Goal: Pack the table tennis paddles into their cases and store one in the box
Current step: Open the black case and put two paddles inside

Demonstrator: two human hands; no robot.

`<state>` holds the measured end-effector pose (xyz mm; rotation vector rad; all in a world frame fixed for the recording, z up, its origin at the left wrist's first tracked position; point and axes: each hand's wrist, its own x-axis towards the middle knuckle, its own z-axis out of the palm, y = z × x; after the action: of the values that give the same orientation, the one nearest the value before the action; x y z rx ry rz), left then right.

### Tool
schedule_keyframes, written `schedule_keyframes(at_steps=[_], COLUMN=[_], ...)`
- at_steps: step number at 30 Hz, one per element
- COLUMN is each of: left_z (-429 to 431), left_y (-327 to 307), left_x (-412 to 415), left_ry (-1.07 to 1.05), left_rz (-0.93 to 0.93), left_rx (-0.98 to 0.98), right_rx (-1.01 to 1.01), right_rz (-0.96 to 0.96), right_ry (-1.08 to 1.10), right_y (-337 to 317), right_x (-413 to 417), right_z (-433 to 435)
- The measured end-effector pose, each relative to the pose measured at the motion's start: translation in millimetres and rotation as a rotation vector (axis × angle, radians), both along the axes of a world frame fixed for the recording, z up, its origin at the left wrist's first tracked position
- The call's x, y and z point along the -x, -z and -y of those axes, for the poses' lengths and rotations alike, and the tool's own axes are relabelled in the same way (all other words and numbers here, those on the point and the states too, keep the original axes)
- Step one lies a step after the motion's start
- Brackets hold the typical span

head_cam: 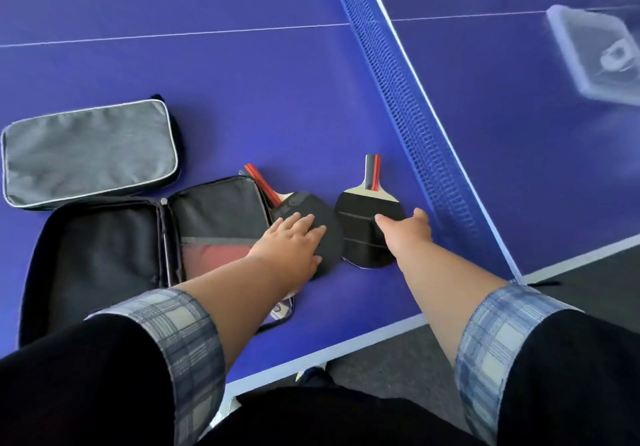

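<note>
open case [104,255] left | paddles [370,230] right | closed case [86,151] behind

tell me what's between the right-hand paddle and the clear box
The net crosses the table between the right-hand paddle and the clear box; otherwise bare tabletop, per the head view.

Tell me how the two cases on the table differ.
The grey case lies closed, farther from the person; the black case lies unzipped and spread flat, its dark lining and a red pocket showing. The grey case has pale piping round its edge; the black case shows none. Both are soft rectangular cases lying on the blue table.
</note>
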<state>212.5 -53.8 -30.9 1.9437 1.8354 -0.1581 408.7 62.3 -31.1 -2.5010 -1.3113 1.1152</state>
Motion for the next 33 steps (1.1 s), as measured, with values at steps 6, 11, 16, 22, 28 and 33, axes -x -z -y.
schedule_keyframes(at_steps=[6, 11, 16, 22, 28, 33], left_z=[-63, -72, -89, -78, 26, 133], left_y=[11, 12, -13, -48, -57, -57], left_x=[-55, -74, -76, -20, 68, 139], left_ry=[0.045, -0.109, -0.481, -0.962, -1.204, -1.412], left_rz=[-0.223, -0.156, 0.207, 0.65, 0.819, 0.924], left_rx=[0.083, 0.121, 0.13, 0.017, -0.119, -0.139], right_rx=[0.069, 0.09, 0.012, -0.023, 0.13, 0.234], right_rz=[-0.219, -0.381, -0.413, -0.576, -0.727, -0.813], right_ry=[0.039, -0.001, -0.025, -0.088, -0.267, -0.423], right_y=[18, 7, -16, -52, -51, -46], right_x=[-13, -24, -35, 8, 108, 202], right_z=[-29, -38, -54, -53, 5, 90])
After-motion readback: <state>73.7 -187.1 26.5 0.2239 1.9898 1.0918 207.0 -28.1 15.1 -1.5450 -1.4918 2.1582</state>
